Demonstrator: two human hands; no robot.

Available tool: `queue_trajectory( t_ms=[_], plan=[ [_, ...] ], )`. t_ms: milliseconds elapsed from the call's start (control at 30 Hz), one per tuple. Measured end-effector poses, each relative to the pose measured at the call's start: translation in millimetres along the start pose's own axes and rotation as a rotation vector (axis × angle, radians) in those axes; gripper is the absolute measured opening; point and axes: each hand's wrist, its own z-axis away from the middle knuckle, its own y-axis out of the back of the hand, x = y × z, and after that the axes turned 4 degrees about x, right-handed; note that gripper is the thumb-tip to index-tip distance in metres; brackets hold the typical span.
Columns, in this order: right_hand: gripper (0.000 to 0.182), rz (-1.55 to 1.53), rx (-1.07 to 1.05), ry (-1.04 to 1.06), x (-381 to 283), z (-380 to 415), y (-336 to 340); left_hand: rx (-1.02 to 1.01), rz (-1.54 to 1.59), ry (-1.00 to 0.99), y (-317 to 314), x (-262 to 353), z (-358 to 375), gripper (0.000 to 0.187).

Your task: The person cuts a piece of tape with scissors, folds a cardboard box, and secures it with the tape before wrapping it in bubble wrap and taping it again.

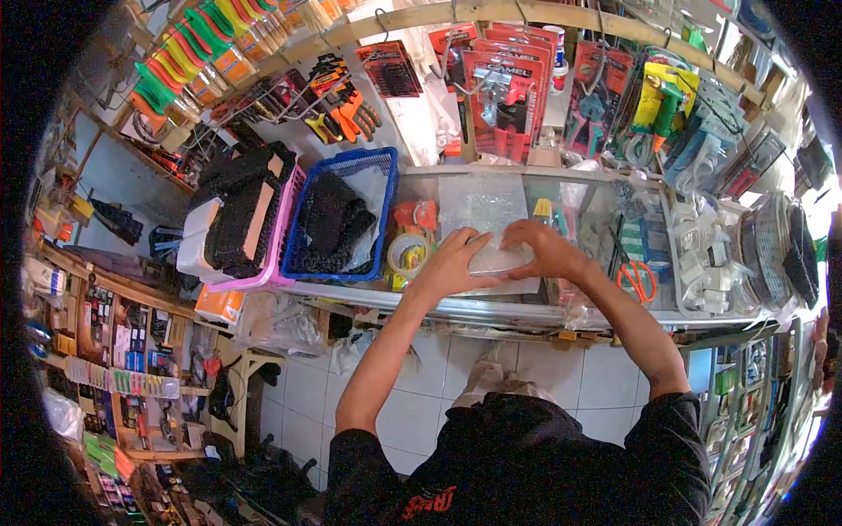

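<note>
On the glass counter lies a sheet of translucent bubble wrap [478, 197]. At its near end is a small whitish bundle [502, 259] that looks like folded bubble wrap; what it may contain cannot be made out. My left hand [452, 263] grips the bundle's left side, fingers bent over its edge. From the right, my right hand [545, 252] curls round the other side, thumb and fingers closed on it. Just left of my left hand sits a roll of tape [408, 255]. Orange-handled scissors [635, 279] lie to the right of my right forearm.
Left of my hands stand a blue basket [386, 188] with dark items and a pink basket [285, 228]. A tray of small white parts [702, 263] is at the right. Packaged tools [504, 101] and pliers [355, 114] hang above the counter.
</note>
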Motion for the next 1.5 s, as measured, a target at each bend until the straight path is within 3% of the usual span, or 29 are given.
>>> queue_trajectory(
  t_ms=[200,400,700,867,1067,1167,1267,1367,1500],
  plan=[
    [0.055,-0.095,-0.126,-0.105,10.9,-22.7,11.8,-0.056,0.086,0.017,6.3,-9.5,-20.1,0.090],
    [0.056,-0.282,-0.271,-0.289,36.3,-39.0,12.4,-0.192,0.190,0.179,6.1,-33.5,-42.0,0.092],
    [0.050,-0.481,-0.409,-0.451,74.2,-56.5,6.4,-0.365,0.082,0.190,-7.1,-73.0,-70.4,0.104],
    [0.046,-0.688,-0.506,-0.522,99.7,-52.1,-9.1,-0.568,0.127,0.224,-4.0,-79.3,-80.8,0.107],
    [0.041,-0.440,-0.566,-0.564,74.9,-51.2,-5.1,-0.628,0.246,0.235,-18.9,-90.1,-70.5,0.107],
    [0.042,-0.648,-0.550,-0.573,90.9,-44.7,-16.0,-0.606,0.196,0.219,-15.9,-85.1,-67.6,0.104],
    [0.043,-0.574,-0.593,-0.634,82.4,-48.8,-11.7,-0.665,0.099,0.216,-4.8,-71.9,-71.5,0.094],
    [0.048,-0.531,-0.567,-0.549,90.5,-47.8,-19.7,-0.645,0.053,0.207,-3.1,-69.3,-67.9,0.088],
    [0.061,-0.399,-0.560,-0.586,63.9,-52.8,-2.8,-0.682,0.128,0.244,-8.2,-79.7,-67.4,0.086]
  ],
)
